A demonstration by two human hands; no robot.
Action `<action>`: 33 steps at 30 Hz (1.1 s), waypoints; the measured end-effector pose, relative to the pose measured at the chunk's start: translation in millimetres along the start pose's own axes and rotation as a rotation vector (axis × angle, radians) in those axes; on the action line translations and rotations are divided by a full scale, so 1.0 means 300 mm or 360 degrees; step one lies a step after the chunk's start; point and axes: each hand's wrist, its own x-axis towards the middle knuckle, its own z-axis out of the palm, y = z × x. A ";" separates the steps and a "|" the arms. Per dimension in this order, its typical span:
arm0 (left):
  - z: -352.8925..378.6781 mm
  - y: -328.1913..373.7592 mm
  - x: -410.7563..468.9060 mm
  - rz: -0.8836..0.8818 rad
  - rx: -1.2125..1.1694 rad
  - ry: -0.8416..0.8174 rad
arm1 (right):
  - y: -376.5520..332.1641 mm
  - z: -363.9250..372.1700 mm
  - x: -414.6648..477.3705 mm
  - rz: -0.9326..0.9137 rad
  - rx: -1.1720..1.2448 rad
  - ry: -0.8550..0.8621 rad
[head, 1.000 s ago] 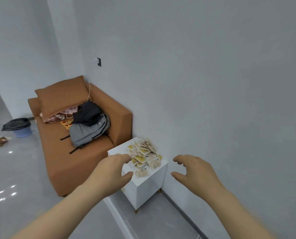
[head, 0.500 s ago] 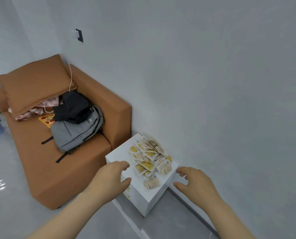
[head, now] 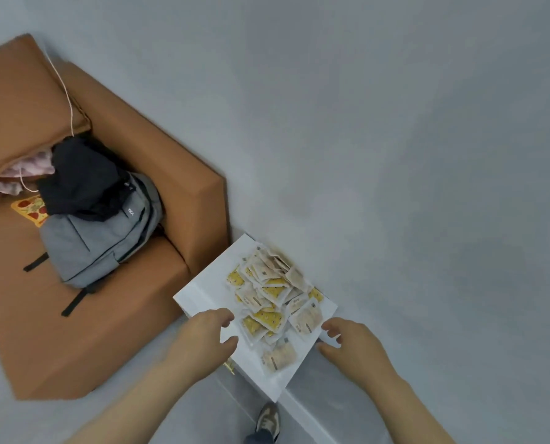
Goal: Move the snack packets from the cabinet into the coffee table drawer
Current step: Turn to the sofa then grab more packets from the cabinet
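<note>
Snack packets (head: 272,293) sit heaped on the white cabinet (head: 203,294), crowding the far and right edges of its top. 1 lone packet (head: 278,357) lies apart toward the front corner. A bare strip of the top runs along the left edge. The sofa (head: 123,331) arm stands just beside the far-left edge and the wall (head: 395,155) just beside the far-right edge. There is open floor (head: 203,411) in front, where my shoe (head: 269,421) shows.

My left hand (head: 205,339) is over the front-left edge, fingers loosely curled, holding nothing, fingertips just short of the nearest yellow packet. My right hand (head: 353,344) is at the right edge, fingers half-curled and spread, empty; I cannot tell whether it touches the cabinet.

Against 0.5 s ago, the 2 hands are closer to the heap. The view has tipped down, so the top shows more from above. The packets have not moved.
</note>
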 end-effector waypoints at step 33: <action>0.534 -0.392 0.859 -0.0173 -0.0066 -0.0353 | 0.131 0.574 0.717 0.0546 0.0275 -0.0214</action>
